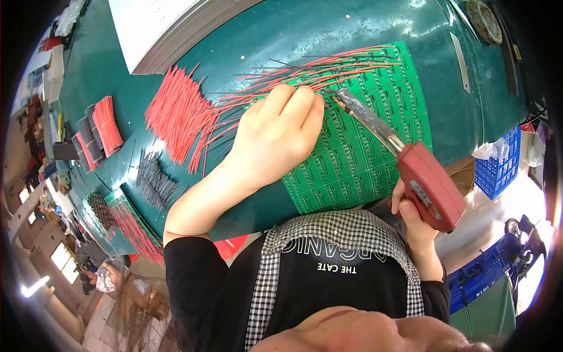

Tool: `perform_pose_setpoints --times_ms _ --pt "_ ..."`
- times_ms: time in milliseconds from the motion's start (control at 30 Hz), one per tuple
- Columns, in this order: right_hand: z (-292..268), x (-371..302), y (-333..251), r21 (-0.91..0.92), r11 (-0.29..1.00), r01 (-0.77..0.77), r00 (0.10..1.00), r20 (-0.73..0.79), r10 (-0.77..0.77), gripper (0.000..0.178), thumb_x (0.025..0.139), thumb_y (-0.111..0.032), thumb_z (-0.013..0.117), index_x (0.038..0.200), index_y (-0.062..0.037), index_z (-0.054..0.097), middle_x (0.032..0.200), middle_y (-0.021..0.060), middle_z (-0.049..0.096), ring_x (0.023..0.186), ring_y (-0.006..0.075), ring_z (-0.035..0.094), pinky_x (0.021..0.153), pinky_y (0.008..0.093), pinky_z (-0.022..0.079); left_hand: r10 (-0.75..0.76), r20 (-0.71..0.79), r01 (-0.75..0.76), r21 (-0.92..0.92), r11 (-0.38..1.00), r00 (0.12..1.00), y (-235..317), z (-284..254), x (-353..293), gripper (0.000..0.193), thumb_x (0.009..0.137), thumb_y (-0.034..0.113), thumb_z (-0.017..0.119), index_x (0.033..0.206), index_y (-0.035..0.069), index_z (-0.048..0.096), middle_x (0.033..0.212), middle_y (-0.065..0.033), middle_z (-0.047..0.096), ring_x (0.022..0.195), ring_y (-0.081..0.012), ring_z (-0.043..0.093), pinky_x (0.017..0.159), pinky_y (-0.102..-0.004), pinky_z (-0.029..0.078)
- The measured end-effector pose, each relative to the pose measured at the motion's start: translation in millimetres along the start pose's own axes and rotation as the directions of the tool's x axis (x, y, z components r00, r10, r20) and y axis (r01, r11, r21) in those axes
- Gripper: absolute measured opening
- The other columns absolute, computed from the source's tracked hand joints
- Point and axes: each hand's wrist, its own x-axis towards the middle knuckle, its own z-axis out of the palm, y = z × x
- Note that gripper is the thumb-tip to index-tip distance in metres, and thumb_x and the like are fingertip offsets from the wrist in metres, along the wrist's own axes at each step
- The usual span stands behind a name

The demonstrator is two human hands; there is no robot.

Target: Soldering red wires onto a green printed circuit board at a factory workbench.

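My right hand (413,220) is wrapped round the handle of a red soldering gun (431,185). The gun's metal barrel (369,120) points up and left, its tip close to the fingers of my left hand (280,129). That hand is closed in a pinch over the green circuit board panel (346,158); its fingertips are partly hidden, and thin wires run in under it. Red and black wires (328,64) lie across the panel's far rows, trailing off to the left. Many small printed outlines repeat in rows over the panel.
Left of the panel lie a loose heap of red wires (179,114) and a pile of black wires (155,179). Tied red bundles (107,126) sit farther left, near another wired panel (132,223). A white box (158,29) stands at the back; a blue crate (498,164) is at right.
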Motion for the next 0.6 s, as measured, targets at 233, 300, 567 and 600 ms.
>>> perform_pose_setpoints --times_ms 233,300,567,600 --pt "-5 1 9 -0.239 0.962 0.13 0.992 0.032 -0.126 0.069 0.073 -0.015 0.08 0.131 0.0035 0.047 0.112 0.0095 0.061 0.089 0.0125 0.061 0.076 0.0263 0.05 0.004 -0.009 -0.004 0.001 1.0 1.0 -2 1 1 0.029 0.066 0.006 0.063 0.094 0.001 0.065 0.089 -0.0072 0.058 0.074 -0.0199 0.057 0.059 -0.0294 0.049" --pt "-7 0 10 -0.338 0.925 0.172 0.985 0.03 -0.173 0.067 0.072 -0.016 0.081 0.128 0.0042 0.049 0.113 0.0102 0.061 0.091 0.0134 0.061 0.076 0.0264 0.051 0.007 -0.014 -0.007 0.009 1.0 1.0 -1 1 1 0.029 0.066 0.006 0.063 0.094 0.001 0.065 0.089 -0.0072 0.058 0.074 -0.0198 0.057 0.059 -0.0293 0.049" --pt "2 7 -11 0.035 0.986 0.16 0.987 -0.033 -0.159 0.059 0.077 -0.014 0.078 0.127 0.0018 0.051 0.114 0.0149 0.061 0.091 0.0153 0.062 0.072 0.0254 0.05 0.014 0.016 -0.014 0.03 0.999 1.0 -1 -1 1 0.029 0.066 0.005 0.063 0.094 0.0 0.065 0.09 -0.0077 0.058 0.074 -0.0201 0.058 0.059 -0.0295 0.05" --pt "1 6 -9 0.033 0.986 0.161 0.986 -0.039 -0.16 0.059 0.077 -0.014 0.078 0.127 0.0018 0.051 0.114 0.0149 0.061 0.091 0.0153 0.062 0.072 0.0254 0.05 0.018 0.014 -0.018 0.026 1.0 1.0 0 -1 3 0.029 0.066 0.005 0.063 0.094 0.0 0.065 0.09 -0.0077 0.058 0.074 -0.0201 0.058 0.059 -0.0295 0.05"
